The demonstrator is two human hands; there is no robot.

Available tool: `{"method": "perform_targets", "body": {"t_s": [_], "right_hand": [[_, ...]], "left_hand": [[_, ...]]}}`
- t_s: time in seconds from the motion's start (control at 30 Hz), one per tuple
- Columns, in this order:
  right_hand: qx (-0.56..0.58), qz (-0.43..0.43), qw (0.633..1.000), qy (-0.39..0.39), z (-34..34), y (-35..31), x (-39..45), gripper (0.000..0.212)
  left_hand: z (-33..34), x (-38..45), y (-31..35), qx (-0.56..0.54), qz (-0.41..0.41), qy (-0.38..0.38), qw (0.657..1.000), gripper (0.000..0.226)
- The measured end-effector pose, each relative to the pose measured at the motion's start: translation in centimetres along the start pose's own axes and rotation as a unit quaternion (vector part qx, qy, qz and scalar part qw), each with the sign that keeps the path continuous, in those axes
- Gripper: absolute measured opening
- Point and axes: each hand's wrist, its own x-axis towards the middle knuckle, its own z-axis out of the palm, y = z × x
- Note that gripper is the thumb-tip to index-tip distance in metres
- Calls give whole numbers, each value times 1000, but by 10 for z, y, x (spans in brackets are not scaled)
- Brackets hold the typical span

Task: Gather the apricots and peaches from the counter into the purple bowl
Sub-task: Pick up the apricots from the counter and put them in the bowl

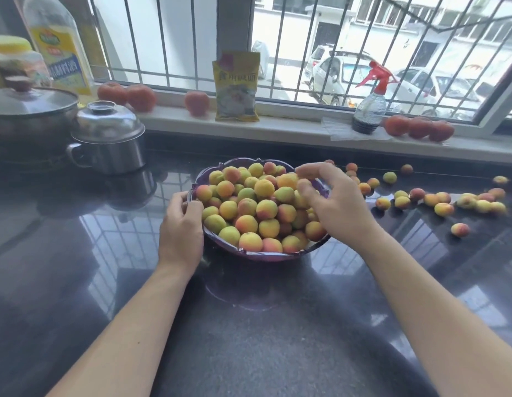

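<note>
Head view: the purple bowl (250,255) sits mid-worktop, heaped with small yellow-and-red fruit (257,207). The left hand (181,224) grips the bowl's left rim, fingers curled over the edge. The right hand (332,202) hovers over the bowl's right side, fingers loosely curled above the pile; a fruit (303,184) sits at its fingertips, but whether it is pinched or just lying on the heap I cannot tell. Many loose fruit (444,209) lie scattered on the dark worktop (249,339) to the right, well apart from the bowl, so the task looks far from finished.

The fruit is probably light, round and soft-skinned (it bruises and rolls easily), best cupped several at a time in a gentle palm. The heap is high, so new ones may tumble off; place them, don't drop them.
</note>
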Motion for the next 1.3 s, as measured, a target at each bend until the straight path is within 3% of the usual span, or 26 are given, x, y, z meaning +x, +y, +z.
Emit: {"method": "perform_targets", "body": {"t_s": [0.07,0.17,0.3,0.43,0.5,0.6,0.7,0.87,1.0,1.17,1.3], "right_hand": [[24,36,996,81,-9,15,-1,17],[-95,106,979,143,-25,63,-8,24],[-309,209,926,59,-38,130,-20,45],[-335,229,913,30,-35,149,-7,46],[-320,250,914,21,-34,153,2,44],[-309,262,913,42,-35,153,5,35],[-325,216,919,61,-34,149,1,28],[-283,159,945,28,-36,142,-3,28],[-198,173,961,91,-37,128,-6,26],[-102,102,970,198,-45,92,0,26],[18,47,991,121,-41,32,11,23]], "left_hand": [[0,1,-1,0,2,3,1000,42],[-1,1,-3,10,3,13,1000,50],[1,1,-2,1,2,20,1000,50],[3,2,-2,-13,5,23,1000,36],[3,2,-3,-14,4,21,1000,29],[2,4,-6,-13,4,22,1000,37],[2,7,-9,-14,4,19,1000,37],[1,12,-13,-14,1,24,1000,28],[1,12,-13,-10,6,23,1000,27],[2,10,-12,-19,7,15,1000,29],[2,7,-8,-23,13,17,1000,38]]}}
